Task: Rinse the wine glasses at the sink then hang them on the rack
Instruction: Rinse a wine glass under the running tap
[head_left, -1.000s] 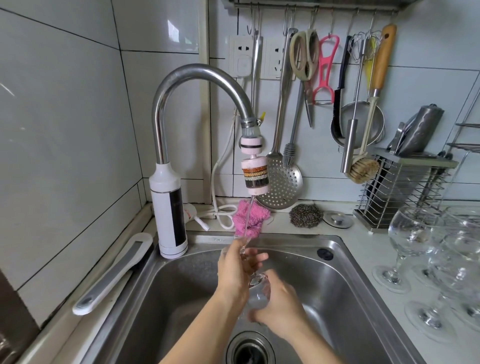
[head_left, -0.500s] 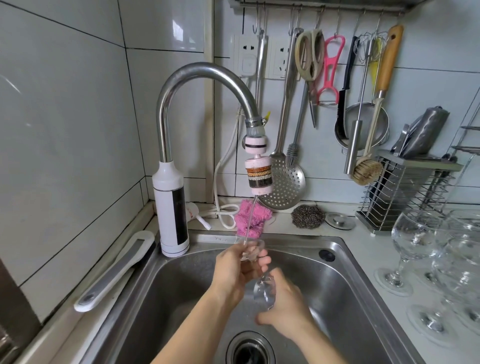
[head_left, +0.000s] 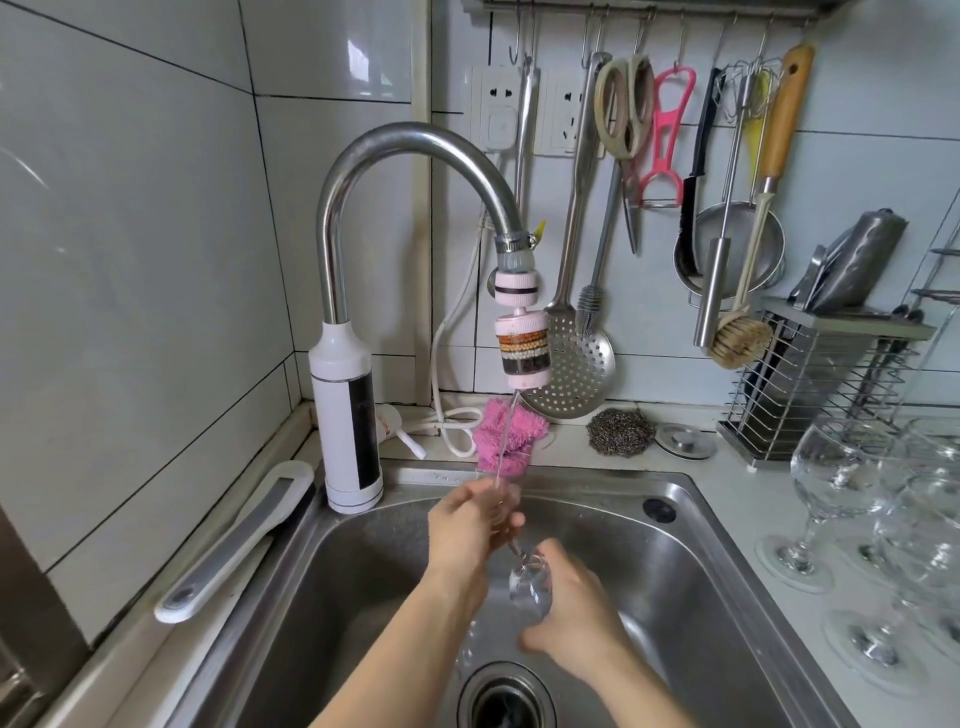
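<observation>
Head view: wine glass (head_left: 530, 587) over sink (head_left: 701, 525), tilted, long axis running from left hand (head_left: 467, 525) under tap (head_left: 415, 150) stream down to right hand (head_left: 576, 618); both hands gripping it, left nearer the water.

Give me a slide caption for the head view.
A wine glass held by left hand and right hand under the faucet stream, over the steel sink; more glasses stand on the counter.
</observation>
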